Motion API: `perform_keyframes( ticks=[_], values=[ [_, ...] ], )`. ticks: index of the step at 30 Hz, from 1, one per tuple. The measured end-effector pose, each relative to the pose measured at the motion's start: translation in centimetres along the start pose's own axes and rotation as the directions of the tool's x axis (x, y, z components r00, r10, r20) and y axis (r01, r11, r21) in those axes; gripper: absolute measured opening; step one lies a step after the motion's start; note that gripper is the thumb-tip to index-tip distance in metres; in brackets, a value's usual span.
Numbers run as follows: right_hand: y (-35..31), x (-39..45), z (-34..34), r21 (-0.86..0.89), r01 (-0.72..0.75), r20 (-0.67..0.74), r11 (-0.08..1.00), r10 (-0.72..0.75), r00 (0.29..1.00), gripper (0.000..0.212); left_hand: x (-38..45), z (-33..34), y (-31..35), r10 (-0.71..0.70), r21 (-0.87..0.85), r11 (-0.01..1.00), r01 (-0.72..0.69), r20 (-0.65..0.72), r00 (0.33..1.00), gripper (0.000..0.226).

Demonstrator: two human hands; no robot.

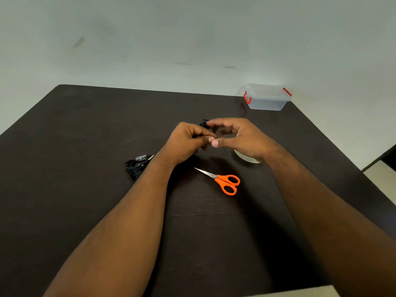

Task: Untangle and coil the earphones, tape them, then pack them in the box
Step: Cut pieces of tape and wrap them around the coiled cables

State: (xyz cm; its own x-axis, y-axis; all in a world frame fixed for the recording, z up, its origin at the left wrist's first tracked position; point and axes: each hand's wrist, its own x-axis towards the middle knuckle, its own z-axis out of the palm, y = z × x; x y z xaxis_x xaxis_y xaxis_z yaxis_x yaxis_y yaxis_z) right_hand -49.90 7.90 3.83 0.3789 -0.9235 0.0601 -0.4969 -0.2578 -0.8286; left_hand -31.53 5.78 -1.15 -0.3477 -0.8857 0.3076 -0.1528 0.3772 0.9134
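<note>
Both hands meet above the middle of the dark table (85, 129). My left hand (188, 142) is curled round a bundle of black earphones (204, 124), most of it hidden by the fingers. My right hand (237, 136) pinches the same bundle from the right with thumb and curved fingers. A second bundle of dark earphones (137, 165) with a metal plug lies on the table left of my left wrist. A roll of clear tape (246, 157) shows partly under my right wrist. The clear box (265, 99) with red clips stands shut at the far right corner.
Orange-handled scissors (225, 181) lie on the table between my forearms, blades pointing left. A pale wall rises behind the table. The table's right edge falls off near a light floor at the right.
</note>
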Motion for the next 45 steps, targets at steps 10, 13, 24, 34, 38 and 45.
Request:
perform_keyframes(
  ticks=[10,13,24,34,38,45],
  values=[
    [2.6,0.3,1.7,0.148,0.038,-0.292,0.988,0.007,0.956,0.014,0.0,-0.6,-0.2,-0.037,0.004,0.999,0.037,0.045,0.998,0.012],
    [2.8,0.1,2.0,0.140,0.039,-0.324,0.989,0.008,0.946,0.011,-0.1,-0.5,-0.3,-0.063,-0.019,0.998,0.063,-0.008,0.998,0.020],
    [1.9,-0.6,0.1,0.672,0.313,-0.603,0.671,0.251,0.757,0.016,1.0,1.2,-1.2,0.054,0.440,0.893,0.091,-0.307,0.950,0.012],
    [2.5,-0.2,0.7,0.679,0.334,-0.623,0.654,0.273,0.733,0.019,5.8,1.7,-1.9,-0.096,0.898,0.399,0.184,-0.159,0.983,0.026],
    [2.7,-0.1,0.9,0.671,0.328,-0.624,0.665,0.267,0.735,0.018,5.7,1.9,-2.5,0.007,0.925,0.360,0.124,-0.135,0.991,0.013],
    [2.4,0.1,2.2,0.648,0.315,-0.585,0.693,0.189,0.789,0.017,4.5,1.1,-1.9,0.083,0.862,0.477,0.173,-0.239,0.967,0.015]
  ],
)
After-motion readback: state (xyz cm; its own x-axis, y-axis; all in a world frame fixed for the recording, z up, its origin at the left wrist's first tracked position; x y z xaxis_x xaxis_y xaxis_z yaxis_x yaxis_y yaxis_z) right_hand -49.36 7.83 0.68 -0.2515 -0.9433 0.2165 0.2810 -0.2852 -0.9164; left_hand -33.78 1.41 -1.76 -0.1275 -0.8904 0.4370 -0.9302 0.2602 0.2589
